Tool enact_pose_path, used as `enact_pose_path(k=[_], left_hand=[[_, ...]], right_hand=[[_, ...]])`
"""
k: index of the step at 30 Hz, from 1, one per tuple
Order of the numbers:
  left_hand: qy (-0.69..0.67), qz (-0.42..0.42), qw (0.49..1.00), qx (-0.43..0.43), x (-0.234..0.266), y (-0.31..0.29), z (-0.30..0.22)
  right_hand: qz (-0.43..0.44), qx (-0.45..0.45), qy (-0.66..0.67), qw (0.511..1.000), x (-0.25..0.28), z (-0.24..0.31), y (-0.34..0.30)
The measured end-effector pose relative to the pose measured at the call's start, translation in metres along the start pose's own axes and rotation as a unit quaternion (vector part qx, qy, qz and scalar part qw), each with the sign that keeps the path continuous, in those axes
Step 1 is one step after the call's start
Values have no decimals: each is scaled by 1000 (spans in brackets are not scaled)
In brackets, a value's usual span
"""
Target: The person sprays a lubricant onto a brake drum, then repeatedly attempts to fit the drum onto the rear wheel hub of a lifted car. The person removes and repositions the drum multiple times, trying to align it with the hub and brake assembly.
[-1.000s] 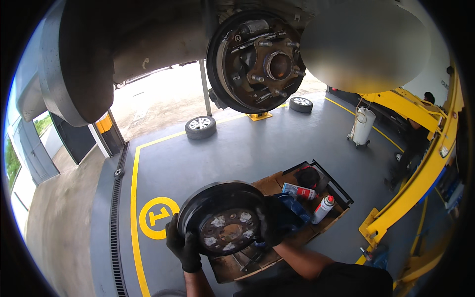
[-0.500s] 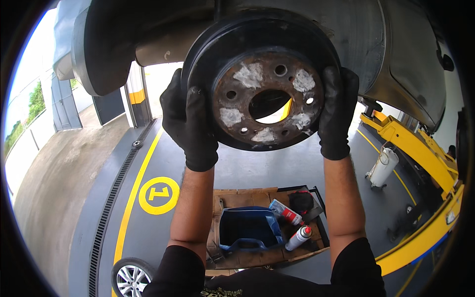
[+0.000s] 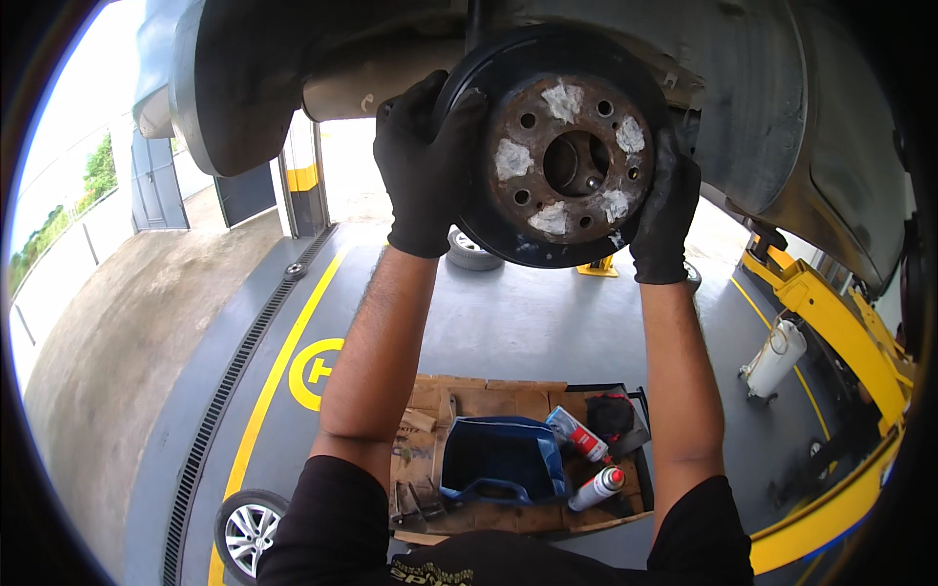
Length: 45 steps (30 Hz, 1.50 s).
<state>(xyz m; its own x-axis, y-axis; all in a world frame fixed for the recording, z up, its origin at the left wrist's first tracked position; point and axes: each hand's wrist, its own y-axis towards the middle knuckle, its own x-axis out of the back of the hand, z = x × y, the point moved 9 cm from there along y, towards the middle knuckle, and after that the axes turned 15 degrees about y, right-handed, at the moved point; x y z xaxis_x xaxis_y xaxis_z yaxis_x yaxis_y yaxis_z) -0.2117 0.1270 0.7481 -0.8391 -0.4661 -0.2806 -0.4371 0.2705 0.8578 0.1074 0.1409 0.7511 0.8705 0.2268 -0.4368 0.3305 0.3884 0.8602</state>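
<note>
Between both gloved hands I hold a brake drum (image 3: 535,181), its rusty brown face toward me and its outer rim black. Whitish patches lie between the bolt holes, and dark metal shows through the large centre hole. My left hand (image 3: 425,166), in a black glove, grips the drum's left rim with the thumb on the front. On the opposite rim, my right hand (image 3: 666,210), also gloved, is closed round the edge. The drum is raised in front of the wheel well (image 3: 743,107) of a lifted car; what lies behind the drum is mostly hidden.
Below my arms a cardboard-covered cart (image 3: 420,391) carries a blue bin (image 3: 503,430), two spray cans (image 3: 596,488) and a black cloth (image 3: 611,417). A yellow lift arm (image 3: 831,293) stands right, near a white tank (image 3: 777,356). A wheel (image 3: 251,532) lies lower left.
The drum has moved right and slightly up, closer to the car, with both hands still on it. Metal now fills its centre hole, where floor and yellow showed before.
</note>
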Motion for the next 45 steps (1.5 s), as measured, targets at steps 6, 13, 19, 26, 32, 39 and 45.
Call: enact_pose_path(k=[6, 13, 19, 26, 32, 39, 45], left_hand=[[14, 42, 999, -9, -7, 18, -5], [-26, 103, 994, -5, -10, 39, 1], [-43, 125, 991, -27, -11, 40, -1], [-8, 156, 987, -38, -14, 45, -5], [239, 75, 965, -83, -3, 32, -17], [214, 89, 959, -162, -16, 44, -37], [204, 86, 968, -118, -12, 41, -32]], right_hand=[[-40, -28, 47, 998, 12, -24, -14], [-33, -26, 35, 999, 3, -32, -29], [-84, 12, 18, 996, 4, -27, -35], [-86, 25, -6, 996, 7, -27, -39], [-53, -13, 2, 999, 3, -34, -41], [-142, -32, 86, 986, 13, -47, -59], [-133, -2, 66, 989, 22, -52, -58]])
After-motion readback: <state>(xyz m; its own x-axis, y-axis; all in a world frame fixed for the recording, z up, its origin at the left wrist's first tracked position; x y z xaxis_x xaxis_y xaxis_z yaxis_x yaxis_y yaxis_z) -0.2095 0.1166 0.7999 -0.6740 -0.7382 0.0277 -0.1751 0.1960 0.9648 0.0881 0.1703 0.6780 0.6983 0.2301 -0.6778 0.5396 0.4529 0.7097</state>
